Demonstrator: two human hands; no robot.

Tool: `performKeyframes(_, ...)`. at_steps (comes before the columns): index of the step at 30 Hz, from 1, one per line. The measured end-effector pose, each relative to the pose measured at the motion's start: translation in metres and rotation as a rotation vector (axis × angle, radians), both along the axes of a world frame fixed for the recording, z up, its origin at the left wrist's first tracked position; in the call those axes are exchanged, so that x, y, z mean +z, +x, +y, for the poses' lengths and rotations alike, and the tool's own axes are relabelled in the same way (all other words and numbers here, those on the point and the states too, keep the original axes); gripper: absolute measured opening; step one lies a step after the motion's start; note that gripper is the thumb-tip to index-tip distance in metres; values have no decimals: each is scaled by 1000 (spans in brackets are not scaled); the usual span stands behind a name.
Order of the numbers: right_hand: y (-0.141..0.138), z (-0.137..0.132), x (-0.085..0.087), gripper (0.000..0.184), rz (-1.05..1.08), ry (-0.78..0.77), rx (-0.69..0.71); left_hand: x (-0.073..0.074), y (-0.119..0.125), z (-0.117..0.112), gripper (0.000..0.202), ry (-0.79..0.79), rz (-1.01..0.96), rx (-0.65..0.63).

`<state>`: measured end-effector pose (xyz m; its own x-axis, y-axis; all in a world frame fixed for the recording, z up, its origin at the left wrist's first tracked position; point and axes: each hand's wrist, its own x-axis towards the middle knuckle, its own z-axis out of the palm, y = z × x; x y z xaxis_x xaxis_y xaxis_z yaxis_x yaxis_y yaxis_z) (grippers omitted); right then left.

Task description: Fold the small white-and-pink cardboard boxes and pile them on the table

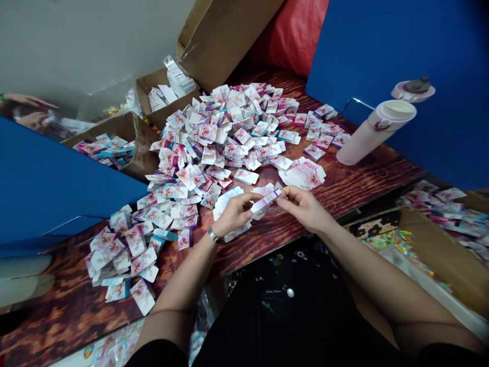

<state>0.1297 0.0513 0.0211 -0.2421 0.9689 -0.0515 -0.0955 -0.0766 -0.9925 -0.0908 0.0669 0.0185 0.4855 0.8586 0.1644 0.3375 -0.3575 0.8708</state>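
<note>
Between both hands is a small purple-and-white cardboard box (266, 202), tilted, seen on its narrow side. My left hand (236, 213), with a watch on the wrist, is closed on the box's left end. The fingertips of my right hand (303, 206) pinch its right end by the flap. Flat, unfolded box blanks (226, 200) lie under and beside my left hand. Another stack of flat blanks (303, 173) with pink print rests just beyond my right hand. A large heap of small folded boxes (225, 132), many with flaps up, spreads across the table behind my hands.
The patterned wooden table (282, 237) carries an open pink bottle (372, 132) at right. Blue panels (401, 61) flank the table. Cardboard cartons (143, 145) stand at the back left; another carton (445, 250) is at lower right. Another person's hands (32, 109) show at far left.
</note>
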Motion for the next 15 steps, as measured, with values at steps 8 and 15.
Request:
performKeyframes(8, -16, -3, -22, 27, -210, 118, -242, 2, 29, -34, 66, 527, 375, 217)
performKeyframes(15, -21, -10, -12, 27, -126, 110, -183, -27, 49, -32, 46, 540, 313, 379)
